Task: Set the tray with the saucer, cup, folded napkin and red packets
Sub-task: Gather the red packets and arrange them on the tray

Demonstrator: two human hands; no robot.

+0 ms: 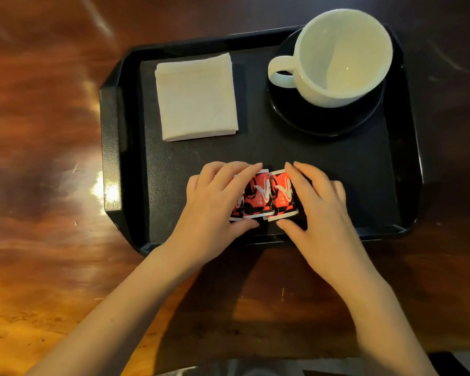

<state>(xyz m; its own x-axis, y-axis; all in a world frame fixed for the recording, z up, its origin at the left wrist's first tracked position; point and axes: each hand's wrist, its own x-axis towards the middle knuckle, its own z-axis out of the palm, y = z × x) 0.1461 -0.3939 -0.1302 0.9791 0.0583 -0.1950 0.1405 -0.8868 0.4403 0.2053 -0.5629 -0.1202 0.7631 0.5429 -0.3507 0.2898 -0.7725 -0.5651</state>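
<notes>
A black tray [111, 147] lies on the wooden table. On its far right a white cup [345, 55] stands on a black saucer [323, 120], handle pointing left. A folded white napkin [197, 97] rests at the tray's far left. Red packets [266, 196] lie side by side, overlapping, near the tray's front edge. My left hand [215, 199] covers the left packet, thumb at its near edge and fingers over its far edge. My right hand [318, 202] pinches the right packet the same way. Part of the leftmost packet is hidden under my fingers.
The reddish-brown wooden table [44, 131] surrounds the tray, with glare spots on the left. A dark object [445, 365] shows at the bottom right edge of the view. Bare tray floor lies to the right of the packets.
</notes>
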